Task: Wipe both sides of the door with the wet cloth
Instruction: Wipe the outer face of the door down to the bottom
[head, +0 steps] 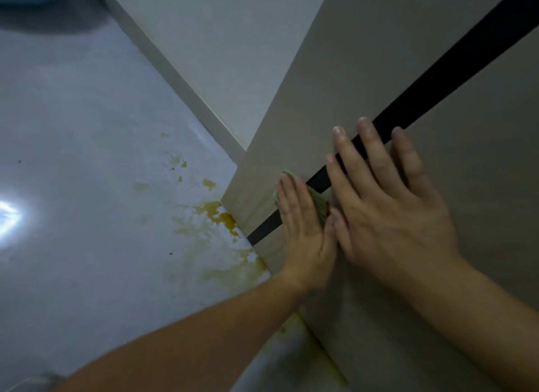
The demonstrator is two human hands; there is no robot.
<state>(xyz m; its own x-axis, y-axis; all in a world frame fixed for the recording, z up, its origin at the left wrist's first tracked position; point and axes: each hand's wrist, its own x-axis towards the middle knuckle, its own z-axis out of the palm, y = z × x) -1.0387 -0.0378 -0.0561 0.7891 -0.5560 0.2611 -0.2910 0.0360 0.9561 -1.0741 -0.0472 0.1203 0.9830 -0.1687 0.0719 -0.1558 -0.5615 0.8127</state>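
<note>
Door (393, 41), a plain beige panel crossed by a black stripe (455, 70), meets the yellow-stained floor (87, 129) at its bottom edge, where the left hand (303, 234) presses a green cloth (319, 206) flat, straight-fingered, and the right hand (390, 213) lies splayed alongside, gripping nothing.

No text, label, brand or number is showing anywhere. The door (379, 56) and the floor (87, 129) are carrying no writing — only plain surfaces.

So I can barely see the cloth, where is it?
Head view, centre: the cloth lies under the left hand, pressed on the door at the black strip, beside the right hand.
</note>
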